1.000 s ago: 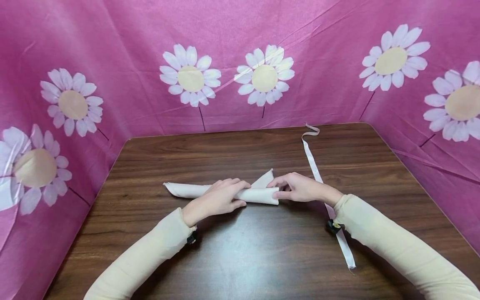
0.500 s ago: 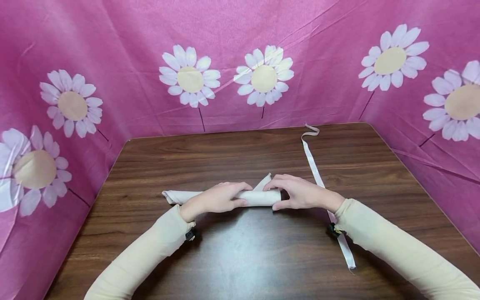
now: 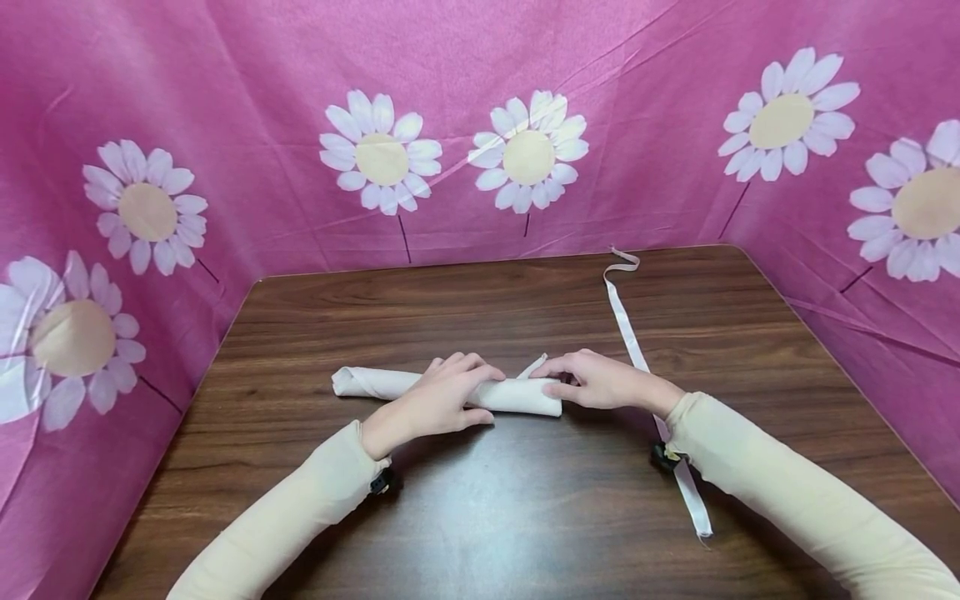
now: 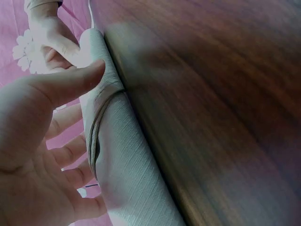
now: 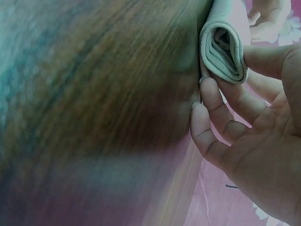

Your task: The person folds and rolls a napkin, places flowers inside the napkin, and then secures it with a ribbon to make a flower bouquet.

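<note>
An off-white cloth (image 3: pixel 525 397), rolled into a tube, lies across the middle of the table. A small corner flap (image 3: pixel 534 365) sticks up behind it near the right end. My left hand (image 3: pixel 438 396) rests over the roll's middle, fingers spread on the far side and thumb along the near side. In the left wrist view, a folded edge curves around the cloth roll (image 4: pixel 134 160) near that thumb. My right hand (image 3: pixel 603 379) pinches the roll's right end between thumb and fingers. Layered spirals show at the cloth's open end (image 5: pixel 209 44) in the right wrist view.
A narrow white ribbon (image 3: pixel 626 325) runs front to back on the right of the brown wooden table (image 3: pixel 480 517), passing under my right forearm. Its far end curls near the back edge. Pink fabric (image 3: pixel 457 50) printed with daisies encloses the table's back and sides.
The cloth has been rolled further, and its corner flap behind has shrunk. My right hand has shifted from around the end to pinching it. The ribbon has stayed put.
</note>
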{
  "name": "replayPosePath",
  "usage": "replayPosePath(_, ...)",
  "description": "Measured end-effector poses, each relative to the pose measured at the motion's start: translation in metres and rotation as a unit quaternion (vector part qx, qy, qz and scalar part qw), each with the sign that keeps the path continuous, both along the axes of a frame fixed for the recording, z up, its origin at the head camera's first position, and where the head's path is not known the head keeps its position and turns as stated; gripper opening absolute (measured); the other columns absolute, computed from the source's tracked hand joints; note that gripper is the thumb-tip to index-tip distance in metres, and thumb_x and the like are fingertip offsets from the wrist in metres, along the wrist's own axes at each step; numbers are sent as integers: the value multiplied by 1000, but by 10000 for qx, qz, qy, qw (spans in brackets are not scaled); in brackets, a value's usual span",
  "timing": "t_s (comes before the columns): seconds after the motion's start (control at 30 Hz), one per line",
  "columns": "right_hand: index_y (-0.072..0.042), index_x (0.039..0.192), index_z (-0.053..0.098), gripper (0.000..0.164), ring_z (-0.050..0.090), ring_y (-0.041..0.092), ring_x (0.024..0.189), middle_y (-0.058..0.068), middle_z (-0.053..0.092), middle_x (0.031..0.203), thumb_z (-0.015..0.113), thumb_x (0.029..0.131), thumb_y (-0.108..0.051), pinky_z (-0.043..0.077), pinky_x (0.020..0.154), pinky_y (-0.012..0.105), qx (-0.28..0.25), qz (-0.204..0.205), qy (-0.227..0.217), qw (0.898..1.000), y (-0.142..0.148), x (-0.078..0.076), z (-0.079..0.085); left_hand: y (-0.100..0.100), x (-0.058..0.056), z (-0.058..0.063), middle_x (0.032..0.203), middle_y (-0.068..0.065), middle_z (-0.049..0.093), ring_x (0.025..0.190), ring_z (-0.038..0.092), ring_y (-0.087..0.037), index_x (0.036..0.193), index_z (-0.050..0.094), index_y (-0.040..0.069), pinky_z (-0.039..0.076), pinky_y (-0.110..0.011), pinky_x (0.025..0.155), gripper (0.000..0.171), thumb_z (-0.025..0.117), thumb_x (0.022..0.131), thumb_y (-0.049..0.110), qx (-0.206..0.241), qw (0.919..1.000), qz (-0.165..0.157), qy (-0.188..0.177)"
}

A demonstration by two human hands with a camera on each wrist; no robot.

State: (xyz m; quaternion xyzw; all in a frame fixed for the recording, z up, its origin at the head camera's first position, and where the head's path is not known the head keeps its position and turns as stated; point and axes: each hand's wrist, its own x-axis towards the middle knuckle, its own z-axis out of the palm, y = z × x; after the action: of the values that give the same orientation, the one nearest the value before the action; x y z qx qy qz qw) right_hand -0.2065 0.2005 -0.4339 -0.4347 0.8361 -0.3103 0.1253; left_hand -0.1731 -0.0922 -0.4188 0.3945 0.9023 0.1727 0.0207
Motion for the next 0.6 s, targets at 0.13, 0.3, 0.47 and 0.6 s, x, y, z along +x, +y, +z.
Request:
replayPosePath(0.13, -11, 125, 68, 24, 63, 9, 93, -1, 70, 118, 61, 103, -16, 54, 77, 30, -38, -68, -128, 9999, 0, 0, 0, 0, 0, -1, 119, -1, 62, 109, 56, -22, 133, 63, 16, 43, -42, 85, 52, 83, 86, 28, 34, 9999, -78, 60)
replayPosePath(0.3, -12, 127, 66, 35, 61, 12, 100, -2, 66, 120, 73, 96, -27, 52, 85, 36, -1, -120, 325, 9994, 2, 5, 1, 1, -4, -1, 116, -1, 66, 105, 61, -20, 131, 64, 14, 48, -44, 87, 45, 79, 90, 25, 17, 9997, -222, -47)
replayPosePath(0.47, -19, 131, 62, 57, 54, 18, 117, -1, 57, 130, 84, 84, -41, 46, 97, 44, 203, -104, 977, 9950, 1, 13, 1, 0, -11, 0, 122, -2, 70, 110, 66, -18, 129, 64, 11, 51, -41, 92, 38, 75, 94, 23, 193, 9991, -288, -235)
replayPosePath(0.6, -18, 130, 66, 50, 55, 20, 110, -2, 61, 122, 83, 86, -35, 47, 93, 44, 256, -107, 1268, 9915, 1, 13, 0, 0, -14, 0, 124, -2, 70, 111, 66, -16, 129, 64, 9, 51, -39, 93, 37, 73, 96, 22, 332, 9982, -223, -450)
